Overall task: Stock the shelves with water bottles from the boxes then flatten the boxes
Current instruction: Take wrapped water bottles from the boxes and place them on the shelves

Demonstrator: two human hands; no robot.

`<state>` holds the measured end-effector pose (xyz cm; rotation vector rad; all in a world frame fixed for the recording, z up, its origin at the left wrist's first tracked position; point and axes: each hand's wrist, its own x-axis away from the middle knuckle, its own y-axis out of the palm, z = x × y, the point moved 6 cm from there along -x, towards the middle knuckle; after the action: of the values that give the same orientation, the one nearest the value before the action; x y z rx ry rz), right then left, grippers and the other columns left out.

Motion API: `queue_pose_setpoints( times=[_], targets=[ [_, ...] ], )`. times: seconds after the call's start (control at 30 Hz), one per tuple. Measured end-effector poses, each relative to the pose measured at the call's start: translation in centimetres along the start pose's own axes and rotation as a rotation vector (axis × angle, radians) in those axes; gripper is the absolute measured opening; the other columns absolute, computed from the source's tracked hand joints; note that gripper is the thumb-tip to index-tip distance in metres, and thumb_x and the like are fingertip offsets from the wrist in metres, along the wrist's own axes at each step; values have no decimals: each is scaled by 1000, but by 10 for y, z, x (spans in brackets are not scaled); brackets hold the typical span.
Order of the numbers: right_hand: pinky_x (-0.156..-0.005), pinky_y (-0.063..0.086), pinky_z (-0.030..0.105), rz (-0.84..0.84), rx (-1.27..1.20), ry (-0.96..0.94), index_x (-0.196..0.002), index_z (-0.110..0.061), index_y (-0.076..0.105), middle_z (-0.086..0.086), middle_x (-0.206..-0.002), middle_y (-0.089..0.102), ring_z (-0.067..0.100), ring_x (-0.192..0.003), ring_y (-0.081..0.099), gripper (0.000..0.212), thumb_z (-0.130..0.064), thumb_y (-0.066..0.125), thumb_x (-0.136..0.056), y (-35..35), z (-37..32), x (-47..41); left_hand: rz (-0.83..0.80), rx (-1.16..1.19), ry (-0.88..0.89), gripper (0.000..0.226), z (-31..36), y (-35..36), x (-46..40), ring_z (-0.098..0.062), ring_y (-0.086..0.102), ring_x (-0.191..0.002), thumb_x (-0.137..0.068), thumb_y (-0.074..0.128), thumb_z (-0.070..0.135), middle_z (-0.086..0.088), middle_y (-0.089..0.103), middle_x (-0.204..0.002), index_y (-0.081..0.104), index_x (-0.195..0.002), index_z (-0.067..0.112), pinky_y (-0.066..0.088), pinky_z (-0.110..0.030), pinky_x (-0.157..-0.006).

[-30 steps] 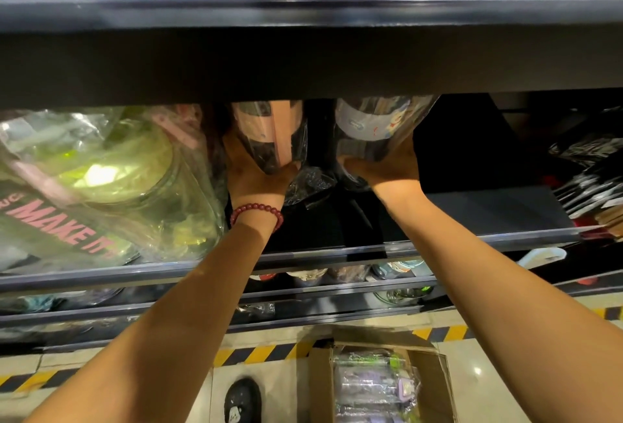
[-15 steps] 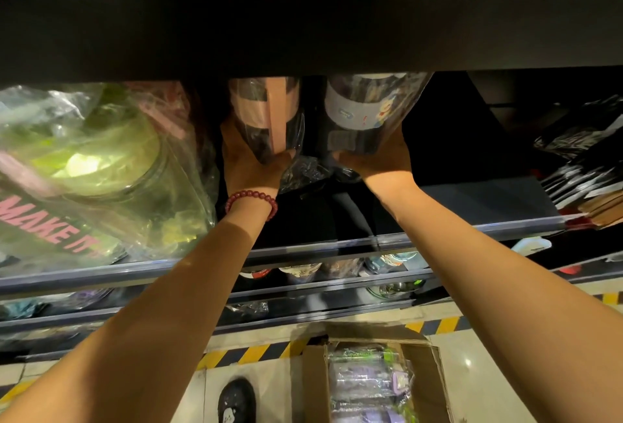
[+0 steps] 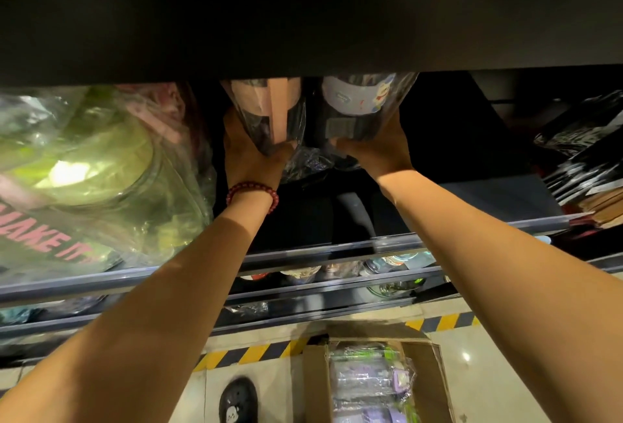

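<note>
Both my arms reach deep into a dark shelf. My left hand, with a red bead bracelet at the wrist, grips the base of a plastic-wrapped dark bottle with a pink strap. My right hand grips the base of a second wrapped dark bottle with a white cartoon label. The two bottles stand side by side, their tops hidden behind the shelf board above. On the floor below, an open cardboard box holds several wrapped purple and green bottles.
Large wrapped green jugs with pink lettering fill the shelf's left side. Dark packaged goods lie at the right. Lower shelves hold more bottles. A black shoe stands on the tiled floor by yellow-black hazard tape.
The view has tilted down a little and moved closer; the barcode label above has left the frame. Both hands still hold the two bottles at the same spot in the shelf.
</note>
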<state>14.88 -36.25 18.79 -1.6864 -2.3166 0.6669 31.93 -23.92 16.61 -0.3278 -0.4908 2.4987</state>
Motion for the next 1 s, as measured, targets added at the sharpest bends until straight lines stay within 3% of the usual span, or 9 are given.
queue_pose_setpoints(
  times=[0.1,0.37,0.5,0.57,0.63,0.73,0.8,0.93,1.0],
  targets=[
    [-86,25,3,-55,36,-17,-143,-13,28,6,-145,40,18,-132,38,89,-16,81,-72,-1,0,-2,-48,9,-49,98,2,-4,5,-26,45,-127,-69,80,30,-9,41,-143,23,-147,18,38,-31,-102],
    [-102,38,24,-74,22,63,-138,-13,35,4,-140,47,19,-128,45,90,-25,86,-65,-25,-11,26,-65,-193,-77,86,23,-23,25,-30,45,-126,-71,77,41,-10,46,-140,37,-142,14,41,-41,-103],
    [-89,33,18,-105,207,33,-137,-7,40,12,-132,49,25,-124,45,78,-23,81,-73,-54,-25,85,-147,-380,-169,65,46,-50,80,-33,49,-118,-81,69,38,-16,51,-131,48,-132,4,41,-35,-99],
    [-99,32,24,-147,332,22,-140,-8,36,10,-140,41,26,-131,38,74,-27,75,-80,-67,-32,125,-169,-415,7,60,70,-67,117,-33,49,-119,-81,71,32,-18,52,-128,50,-128,0,40,-35,-100],
    [-107,29,32,-175,419,11,-143,-11,33,7,-145,36,25,-134,33,73,-29,71,-83,-81,-40,166,-252,-413,116,68,88,-81,154,-26,42,-130,-82,71,30,-11,44,-141,42,-139,8,34,-32,-108],
    [-100,36,34,-171,591,-25,-133,-15,43,6,-136,45,27,-124,42,64,-26,73,-78,-103,-49,233,-398,-552,252,72,99,-98,211,-19,25,-140,-87,63,38,-2,27,-153,28,-147,18,20,-27,-114],
    [-97,46,37,-150,719,-41,-130,-13,47,8,-132,49,29,-121,46,72,-20,83,-67,-116,-53,276,-505,-631,377,74,102,-105,245,-19,19,-143,-88,58,44,1,20,-156,23,-149,21,14,-28,-115],
    [-84,56,43,-5,838,6,-120,-5,59,15,-117,61,35,-104,60,78,-26,90,-51,-142,-63,341,-706,-740,684,84,106,-108,286,-27,53,-122,-63,81,45,-6,54,-134,46,-133,16,45,-40,-98],
    [-81,56,41,60,886,43,-118,-7,56,15,-114,63,34,-101,60,80,-31,89,-50,-147,-71,367,-756,-700,838,88,107,-106,298,-25,55,-116,-53,86,45,-7,61,-124,45,-126,16,50,-42,-92]
  ],
)
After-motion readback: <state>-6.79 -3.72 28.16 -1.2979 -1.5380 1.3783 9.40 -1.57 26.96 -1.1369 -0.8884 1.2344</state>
